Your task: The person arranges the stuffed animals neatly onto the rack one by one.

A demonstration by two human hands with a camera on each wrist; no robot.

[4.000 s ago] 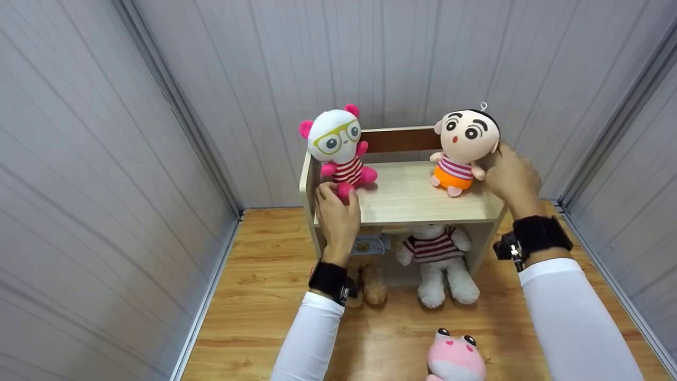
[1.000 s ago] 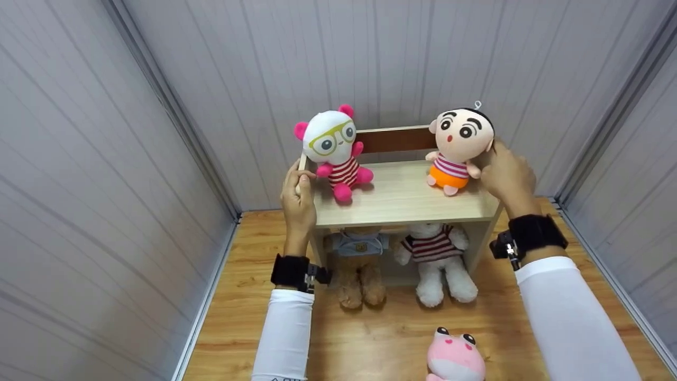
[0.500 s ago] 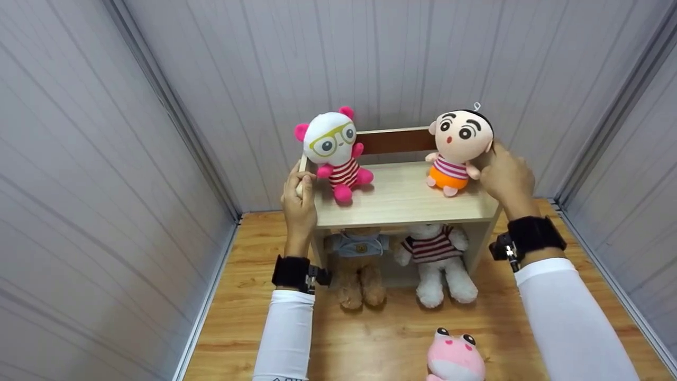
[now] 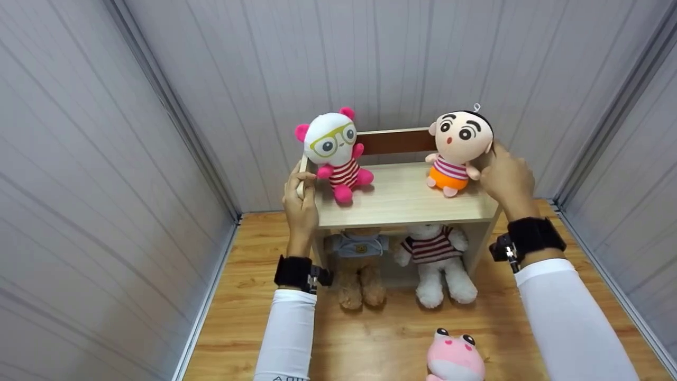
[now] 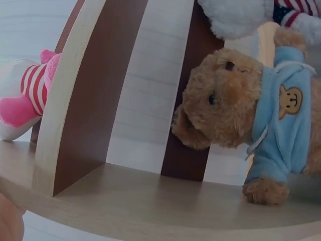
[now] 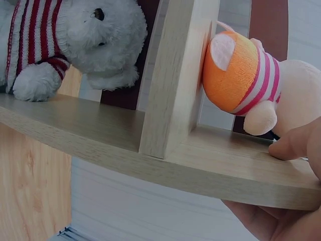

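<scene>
Between your two hands sits the wooden shelf unit point(image 4: 402, 198), the biggest thing in reach, back against the grey panel wall point(image 4: 370, 58), standing on the wood floor point(image 4: 248, 275).

Your left hand point(image 4: 299, 198) grips the shelf's left side panel, fingers wrapped over its edge, likely to steady the unit. Just right of those fingers the pink-eared panda plush point(image 4: 333, 151) sits upright on the top board, free of the hand and leaning toward the side panel.

Your right hand point(image 4: 505, 177) is on the shelf's right end. The right wrist view shows the palm under the side board and the thumb on top, so you're clamping the board. From the head view the fingers also reach behind the boy doll point(image 4: 459, 151); I can't tell whether they touch its head. The doll sits upright just left of your fingers, its orange bottom point(image 6: 233, 75) flat against the top board.

Below your fingers, in the lower compartment: brown bear in a blue shirt point(image 4: 359, 267) on the left, white bear in a striped shirt point(image 4: 436, 259) on the right, both upright, legs sticking out onto the floor.

Nearest your body, well clear of both hands, a pink frog plush point(image 4: 455, 357) lies on the floor.
</scene>
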